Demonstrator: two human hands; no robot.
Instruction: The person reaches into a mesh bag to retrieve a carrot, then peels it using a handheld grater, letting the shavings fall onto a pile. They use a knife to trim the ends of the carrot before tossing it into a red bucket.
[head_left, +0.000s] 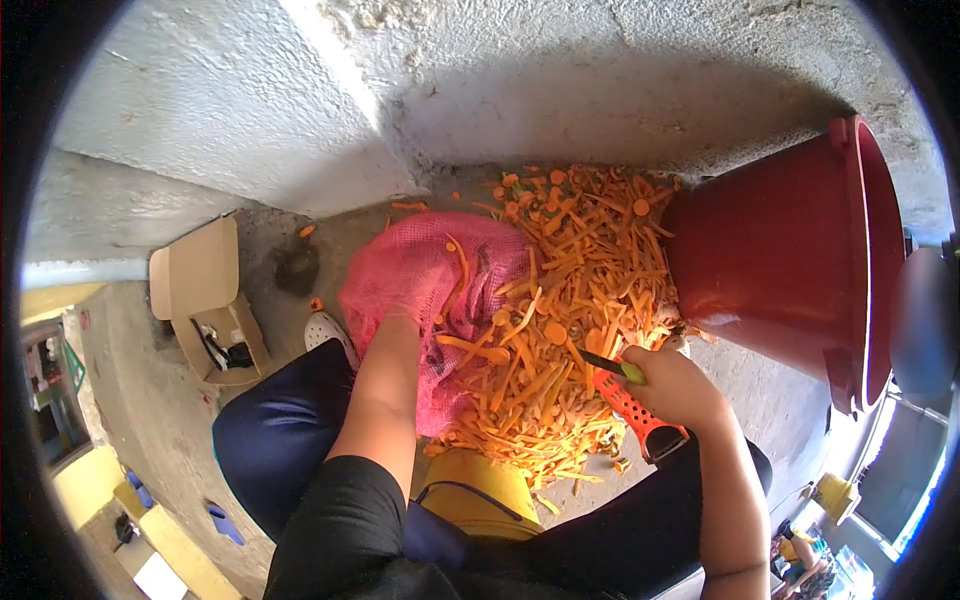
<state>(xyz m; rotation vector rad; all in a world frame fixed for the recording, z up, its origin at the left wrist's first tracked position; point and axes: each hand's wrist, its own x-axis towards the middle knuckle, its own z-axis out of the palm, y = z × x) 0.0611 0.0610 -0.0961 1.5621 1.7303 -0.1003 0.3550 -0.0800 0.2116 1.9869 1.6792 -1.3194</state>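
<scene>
Look past the work in front of you and you find a large red bucket (800, 250) tipped on its side at the right, its rim toward the right edge of the concrete floor (760, 395). Rough grey concrete steps (300, 100) rise across the top. At the left an open cardboard box (205, 300) sits on the floor, dark items inside. A white shoe (325, 328) shows just beside it, and a yellow container (480, 495) stands low between your knees.
</scene>
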